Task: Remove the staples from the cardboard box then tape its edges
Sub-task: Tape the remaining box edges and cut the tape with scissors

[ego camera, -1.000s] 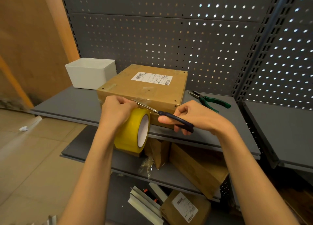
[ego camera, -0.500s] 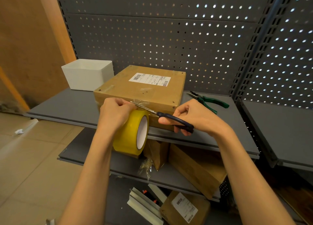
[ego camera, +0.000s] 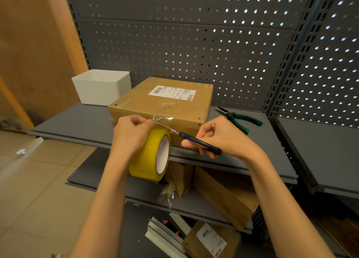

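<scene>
Grey shelving bay, tiled floor

Light is showing through the pegboard (ego camera: 174, 49) holes; a wooden panel (ego camera: 33, 49) is standing left of the shelves (ego camera: 77, 121).

The scene is dim and warm-toned. Bright white-blue light shines through the holes of the perforated back panel (ego camera: 174, 44), strongest toward 1 and 3 o'clock, where the dots flare and bloom slightly. Toward 10 o'clock the holes look dull. Soft shadow fills the lower shelf (ego camera: 147, 191) at 6 o'clock. The clear tape strip (ego camera: 165, 119) near centre catches a faint sheen. Wide-angle distortion bends the uprights at 3 o'clock, and edges soften toward the corners; the centre is reasonably sharp.
</scene>
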Demonstrator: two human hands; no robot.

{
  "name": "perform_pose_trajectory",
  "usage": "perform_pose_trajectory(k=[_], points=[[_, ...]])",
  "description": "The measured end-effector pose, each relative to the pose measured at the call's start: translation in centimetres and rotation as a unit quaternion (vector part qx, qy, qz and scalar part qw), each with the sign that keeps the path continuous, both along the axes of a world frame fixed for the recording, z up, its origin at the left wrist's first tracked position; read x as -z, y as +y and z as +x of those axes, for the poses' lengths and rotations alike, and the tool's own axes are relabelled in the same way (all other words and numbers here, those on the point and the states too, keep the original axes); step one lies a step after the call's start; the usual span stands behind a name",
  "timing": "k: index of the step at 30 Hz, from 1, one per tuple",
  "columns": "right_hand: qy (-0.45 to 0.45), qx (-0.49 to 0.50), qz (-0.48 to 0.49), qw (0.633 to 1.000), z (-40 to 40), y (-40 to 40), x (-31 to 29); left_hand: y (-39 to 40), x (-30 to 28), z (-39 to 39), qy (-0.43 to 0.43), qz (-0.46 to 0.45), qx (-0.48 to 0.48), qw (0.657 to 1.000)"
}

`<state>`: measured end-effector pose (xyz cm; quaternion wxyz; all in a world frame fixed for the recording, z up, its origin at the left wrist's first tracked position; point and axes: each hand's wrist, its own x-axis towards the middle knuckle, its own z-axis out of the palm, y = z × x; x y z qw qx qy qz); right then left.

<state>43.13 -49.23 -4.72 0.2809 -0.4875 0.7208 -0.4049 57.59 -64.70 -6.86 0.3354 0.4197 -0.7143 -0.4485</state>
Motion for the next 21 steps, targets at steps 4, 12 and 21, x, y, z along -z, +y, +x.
perform_pose_trajectory(k=[4, 12, 21], points=[[0.007, 0.013, -0.004, 1.0, 0.6, 0.0, 0.0, 0.1, -0.1, 0.4, 0.027, 0.011, 0.016, 0.999], [-0.01, 0.073, -0.071, 0.995, 2.1, -0.6, 0.1, -0.5, -0.6, 0.9, 0.079, -0.023, -0.025, 0.996], [0.001, 0.231, -0.252, 0.94, 0.9, -0.1, -1.4, -1.1, 0.1, 1.3, 0.103, -0.06, -0.059, 0.991]])
